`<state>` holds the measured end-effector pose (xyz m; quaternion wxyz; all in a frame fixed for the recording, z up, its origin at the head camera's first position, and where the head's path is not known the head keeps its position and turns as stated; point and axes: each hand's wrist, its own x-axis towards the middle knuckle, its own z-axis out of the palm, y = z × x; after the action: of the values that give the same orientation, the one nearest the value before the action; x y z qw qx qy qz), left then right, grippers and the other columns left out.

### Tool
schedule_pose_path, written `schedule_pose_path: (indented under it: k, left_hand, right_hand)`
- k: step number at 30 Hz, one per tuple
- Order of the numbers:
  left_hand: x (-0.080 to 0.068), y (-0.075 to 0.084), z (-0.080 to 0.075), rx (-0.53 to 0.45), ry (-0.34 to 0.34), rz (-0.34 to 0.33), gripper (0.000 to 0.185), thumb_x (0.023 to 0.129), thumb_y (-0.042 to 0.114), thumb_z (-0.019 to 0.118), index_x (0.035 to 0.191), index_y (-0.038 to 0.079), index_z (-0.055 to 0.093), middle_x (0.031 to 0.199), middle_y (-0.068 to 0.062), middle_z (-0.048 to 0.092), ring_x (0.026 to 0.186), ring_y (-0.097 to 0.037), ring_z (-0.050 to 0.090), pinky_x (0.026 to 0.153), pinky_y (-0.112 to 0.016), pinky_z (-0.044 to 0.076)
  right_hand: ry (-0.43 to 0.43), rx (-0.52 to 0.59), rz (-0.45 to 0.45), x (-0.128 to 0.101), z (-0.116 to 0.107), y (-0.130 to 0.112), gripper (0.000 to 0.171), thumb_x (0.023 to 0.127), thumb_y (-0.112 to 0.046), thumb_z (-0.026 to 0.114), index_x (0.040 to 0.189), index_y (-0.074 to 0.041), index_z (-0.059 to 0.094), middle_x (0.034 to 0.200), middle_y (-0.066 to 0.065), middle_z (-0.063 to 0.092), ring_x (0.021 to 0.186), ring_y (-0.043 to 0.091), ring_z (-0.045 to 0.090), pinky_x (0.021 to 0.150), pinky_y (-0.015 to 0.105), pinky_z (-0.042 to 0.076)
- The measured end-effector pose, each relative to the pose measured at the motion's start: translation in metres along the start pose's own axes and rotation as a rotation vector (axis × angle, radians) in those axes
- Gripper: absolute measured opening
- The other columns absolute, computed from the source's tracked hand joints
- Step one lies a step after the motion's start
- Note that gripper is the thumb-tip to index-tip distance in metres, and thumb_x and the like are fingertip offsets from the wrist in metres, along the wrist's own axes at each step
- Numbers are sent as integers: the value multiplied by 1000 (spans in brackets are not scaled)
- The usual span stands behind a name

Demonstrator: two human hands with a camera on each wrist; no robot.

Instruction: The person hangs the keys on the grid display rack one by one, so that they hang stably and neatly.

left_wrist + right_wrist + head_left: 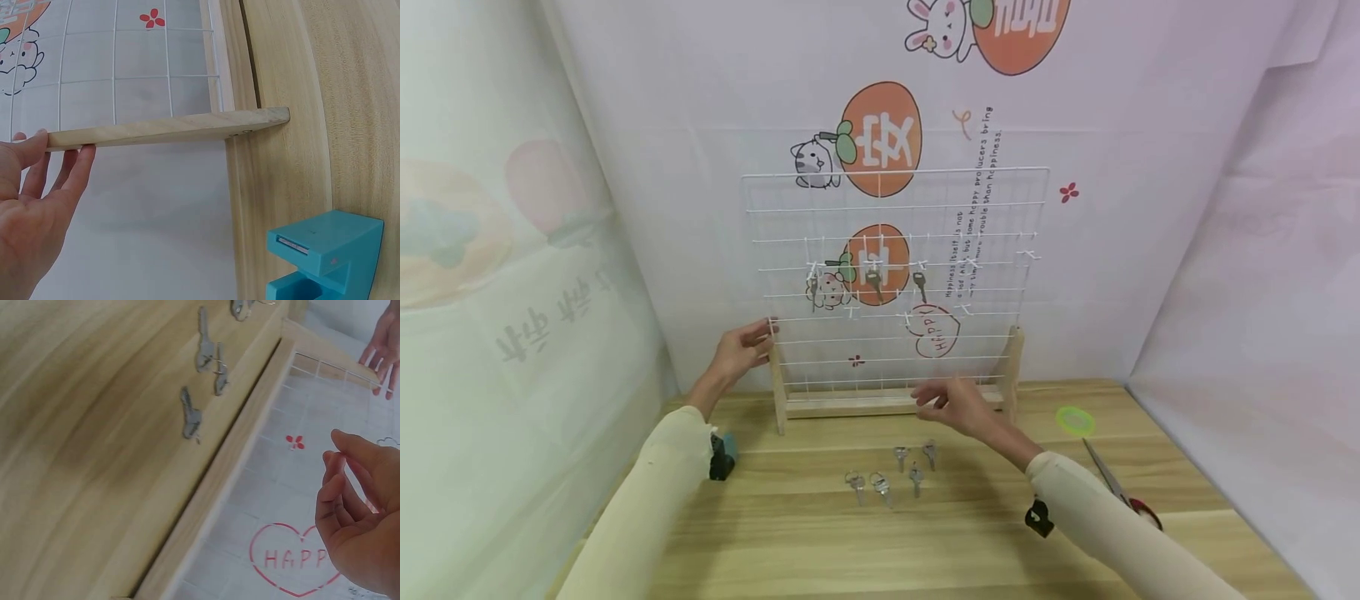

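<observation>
Keys (pixel 891 477) lie loose on the wooden table (pixel 820 550), nearest the person. Beyond them the right hand (pixel 951 404) hovers empty with fingers loosely curled, just before the wire grid rack (pixel 891 283). Farther left, the left hand (pixel 737 350) rests straight fingers against the rack's wooden side post (pixel 169 130).

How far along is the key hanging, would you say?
Partly done, it seems. Three keys hang on the wire grid. The left hand steadies the wooden post; the right hand hovers, apparently holding nothing. Five loose keys wait on the table.
</observation>
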<state>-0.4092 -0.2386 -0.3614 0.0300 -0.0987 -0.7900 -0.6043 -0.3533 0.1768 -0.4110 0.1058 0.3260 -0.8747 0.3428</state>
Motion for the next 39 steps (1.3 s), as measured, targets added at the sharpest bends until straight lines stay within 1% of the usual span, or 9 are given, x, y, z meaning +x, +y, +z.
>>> schedule_pose_path:
  k: [3, 6, 10, 14, 17, 21, 25, 31, 39]
  left_hand:
    - [0, 0, 0, 5, 3, 0, 55, 108, 4, 55, 160, 8, 39, 158, -19, 46, 145, -37, 45, 111, -46, 50]
    - [0, -1, -1, 4, 8, 3, 53, 108, 3, 55, 159, 8, 41, 158, -19, 47, 144, -37, 46, 111, -46, 50]
    - [0, -2, -2, -1, 9, 10, 53, 108, 2, 55, 159, 6, 41, 157, -20, 47, 144, -38, 46, 110, -46, 50]
    - [-1, -3, -2, -3, 9, 8, 53, 108, 2, 54, 159, 6, 40, 158, -20, 46, 144, -37, 46, 110, -46, 50]
    - [-2, -2, -1, -4, 10, 7, 53, 108, 2, 54, 159, 6, 40, 158, -20, 46, 144, -38, 45, 110, -45, 50]
    - [-2, -1, -1, 4, 5, 14, 54, 108, 1, 53, 159, 5, 39, 158, -20, 46, 145, -38, 45, 111, -46, 50]
    - [0, -2, 0, 8, 6, 12, 54, 108, 2, 53, 160, 6, 38, 158, -19, 46, 145, -37, 45, 111, -45, 50]
    - [2, -3, 0, 9, 10, 12, 54, 108, 3, 54, 160, 7, 39, 158, -19, 47, 145, -36, 45, 110, -45, 50]
    - [2, -3, 1, 21, 17, 11, 54, 108, 2, 54, 160, 7, 39, 157, -19, 48, 144, -36, 46, 109, -45, 51]
  right_hand:
    - [-9, 3, 2, -3, 7, 6, 22, 86, -3, 84, 108, -4, 77, 98, 15, 78, 79, 20, 73, 66, 21, 60]
    - [-24, -11, -1, -6, 14, 11, 20, 87, -5, 84, 106, -5, 77, 98, 12, 79, 79, 16, 72, 67, 21, 59]
    - [-53, -14, 25, -10, 24, 19, 18, 88, -5, 83, 105, -5, 77, 97, 11, 79, 75, 12, 69, 65, 19, 57]
    - [-71, 17, 48, -12, 32, 26, 19, 88, -3, 82, 107, -1, 77, 97, 13, 79, 74, 15, 70, 64, 20, 58]
    - [-80, 31, 48, -14, 38, 30, 20, 88, -1, 82, 107, 1, 76, 98, 14, 78, 78, 18, 71, 65, 22, 60]
    - [-85, 21, 43, -15, 46, 33, 19, 86, 4, 82, 104, 2, 76, 97, 14, 77, 83, 22, 72, 69, 22, 61]
    - [-105, 16, 35, -15, 52, 34, 18, 84, 7, 82, 100, 4, 76, 93, 15, 76, 81, 24, 73, 70, 22, 62]
    - [-141, 15, 49, -13, 61, 39, 15, 83, 8, 82, 96, 3, 77, 90, 13, 77, 80, 20, 73, 70, 19, 61]
    - [-177, -9, 63, -11, 70, 39, 12, 85, 6, 82, 94, 0, 77, 89, 8, 77, 80, 15, 73, 72, 21, 62]
